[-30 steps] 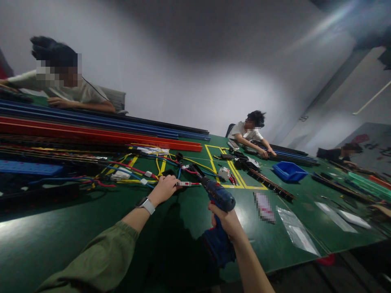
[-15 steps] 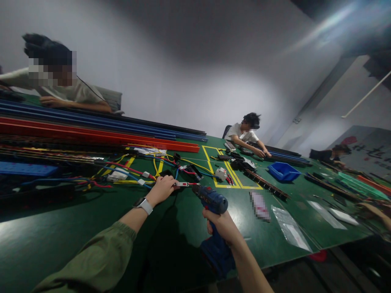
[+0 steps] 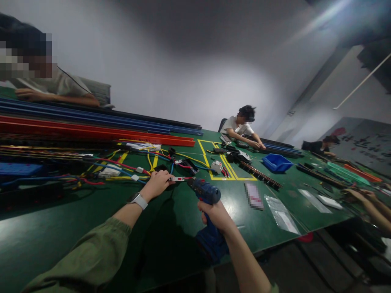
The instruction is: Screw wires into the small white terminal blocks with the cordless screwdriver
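My right hand (image 3: 217,215) is closed around the grip of a blue cordless drill (image 3: 210,192), its nose pointing left. The fingers of my left hand (image 3: 156,184) pinch a small white part with red marks (image 3: 177,179); its exact kind is too small to make out. A thin red bit at the drill's tip meets or nearly meets the part's right end. Beside and behind my left hand lie blue, yellow and red wires (image 3: 122,167) with white connectors. A black housing (image 3: 187,166) and a grey-white terminal block (image 3: 217,167) rest just beyond.
Long orange (image 3: 146,137) and blue rails (image 3: 91,118) run along the table's far left side. A blue bin (image 3: 277,162), a copper-coloured strip (image 3: 259,175) and plastic bags (image 3: 281,215) lie to the right on the green table (image 3: 244,232). Co-workers sit across and at the right.
The view has shifted a little, so the whole scene sits slightly further left and higher. Both hands keep their hold, with the drill still lined up to the small part.
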`<state>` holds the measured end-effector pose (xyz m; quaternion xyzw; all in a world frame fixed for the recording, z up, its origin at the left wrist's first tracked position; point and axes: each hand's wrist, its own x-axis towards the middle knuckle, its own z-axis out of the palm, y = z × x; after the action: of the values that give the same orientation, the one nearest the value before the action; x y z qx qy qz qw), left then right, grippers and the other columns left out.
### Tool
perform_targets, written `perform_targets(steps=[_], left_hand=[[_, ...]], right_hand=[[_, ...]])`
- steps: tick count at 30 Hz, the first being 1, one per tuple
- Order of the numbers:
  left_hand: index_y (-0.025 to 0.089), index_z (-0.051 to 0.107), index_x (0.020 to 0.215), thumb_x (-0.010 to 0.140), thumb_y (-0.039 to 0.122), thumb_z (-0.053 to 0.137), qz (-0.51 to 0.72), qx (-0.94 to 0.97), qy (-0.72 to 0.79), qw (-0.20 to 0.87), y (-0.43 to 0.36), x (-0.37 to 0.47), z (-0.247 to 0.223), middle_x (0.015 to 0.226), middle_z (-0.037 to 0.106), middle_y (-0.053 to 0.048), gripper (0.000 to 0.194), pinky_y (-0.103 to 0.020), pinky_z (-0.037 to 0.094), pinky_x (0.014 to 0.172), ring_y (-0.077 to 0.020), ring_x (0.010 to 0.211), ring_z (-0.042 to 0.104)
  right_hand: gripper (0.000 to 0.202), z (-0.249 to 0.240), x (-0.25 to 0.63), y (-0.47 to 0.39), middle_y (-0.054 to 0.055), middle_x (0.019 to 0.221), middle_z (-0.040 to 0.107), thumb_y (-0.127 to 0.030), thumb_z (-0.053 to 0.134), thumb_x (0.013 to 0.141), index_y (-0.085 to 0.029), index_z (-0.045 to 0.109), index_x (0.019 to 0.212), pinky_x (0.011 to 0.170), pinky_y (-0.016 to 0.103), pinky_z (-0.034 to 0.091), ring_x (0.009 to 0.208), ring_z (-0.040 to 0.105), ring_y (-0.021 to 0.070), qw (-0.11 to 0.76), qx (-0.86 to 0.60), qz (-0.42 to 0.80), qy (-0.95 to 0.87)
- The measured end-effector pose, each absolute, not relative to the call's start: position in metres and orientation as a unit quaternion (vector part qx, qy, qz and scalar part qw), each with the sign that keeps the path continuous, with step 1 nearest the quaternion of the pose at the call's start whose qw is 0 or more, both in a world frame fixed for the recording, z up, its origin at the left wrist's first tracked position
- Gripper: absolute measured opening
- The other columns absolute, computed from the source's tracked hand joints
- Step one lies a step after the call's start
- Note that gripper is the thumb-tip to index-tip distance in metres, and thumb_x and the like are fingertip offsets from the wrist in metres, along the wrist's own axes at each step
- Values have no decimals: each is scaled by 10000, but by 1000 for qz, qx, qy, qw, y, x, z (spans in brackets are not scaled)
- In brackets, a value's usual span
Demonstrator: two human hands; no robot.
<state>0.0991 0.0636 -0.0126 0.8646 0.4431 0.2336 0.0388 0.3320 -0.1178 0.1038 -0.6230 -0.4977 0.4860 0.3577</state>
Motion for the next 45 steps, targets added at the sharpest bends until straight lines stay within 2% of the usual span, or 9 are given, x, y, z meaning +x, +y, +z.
perform_targets(steps=[7, 13, 22, 31, 36, 40, 45], left_hand=[[283, 666, 1090, 926, 460, 448, 227, 863, 450, 38, 61, 101, -11, 1061, 618, -80, 325, -401, 312, 850, -257, 986, 513], [281, 665, 1083, 928, 473, 442, 227, 862, 452, 37, 60, 101, -8, 1045, 620, -74, 333, -399, 304, 845, -252, 978, 512], [286, 662, 1105, 927, 460, 450, 231, 863, 446, 43, 64, 100, -14, 1049, 620, -72, 327, -417, 300, 877, -254, 995, 507], [306, 661, 1106, 922, 458, 462, 237, 861, 447, 50, 62, 100, -12, 1073, 617, -68, 311, -410, 317, 861, -255, 991, 512], [297, 666, 1090, 921, 447, 469, 244, 861, 443, 54, 62, 100, -12, 1063, 617, -65, 300, -411, 313, 882, -246, 983, 510], [292, 667, 1097, 919, 451, 472, 245, 860, 444, 60, 62, 99, -12, 1052, 617, -70, 308, -417, 312, 894, -248, 985, 509], [291, 668, 1102, 912, 447, 485, 241, 860, 446, 67, 62, 100, -10, 1063, 615, -75, 306, -422, 310, 906, -251, 999, 508]], right_hand=[[163, 103, 333, -117, -81, 483, 479, -266, 596, 728, -180, 529, 850, 403, 212, 351, 371, 492, 107, 365, -606, 495, -504], [146, 102, 333, -117, -86, 434, 460, -271, 596, 733, -182, 527, 827, 414, 211, 352, 359, 474, 105, 352, -612, 496, -505], [214, 98, 333, -118, -97, 420, 452, -303, 593, 750, -181, 520, 911, 416, 214, 339, 358, 471, 113, 357, -613, 480, -516], [173, 96, 334, -116, -84, 504, 488, -294, 597, 737, -187, 513, 845, 406, 220, 359, 373, 487, 104, 367, -593, 482, -531], [193, 95, 333, -116, -93, 471, 459, -300, 596, 726, -181, 522, 859, 406, 223, 355, 368, 479, 108, 369, -603, 479, -520], [250, 95, 333, -117, -83, 545, 497, -319, 611, 716, -178, 531, 906, 398, 226, 353, 374, 489, 102, 380, -597, 492, -507], [203, 97, 332, -117, -92, 518, 457, -301, 610, 720, -183, 525, 863, 399, 225, 352, 371, 479, 101, 376, -598, 491, -510]])
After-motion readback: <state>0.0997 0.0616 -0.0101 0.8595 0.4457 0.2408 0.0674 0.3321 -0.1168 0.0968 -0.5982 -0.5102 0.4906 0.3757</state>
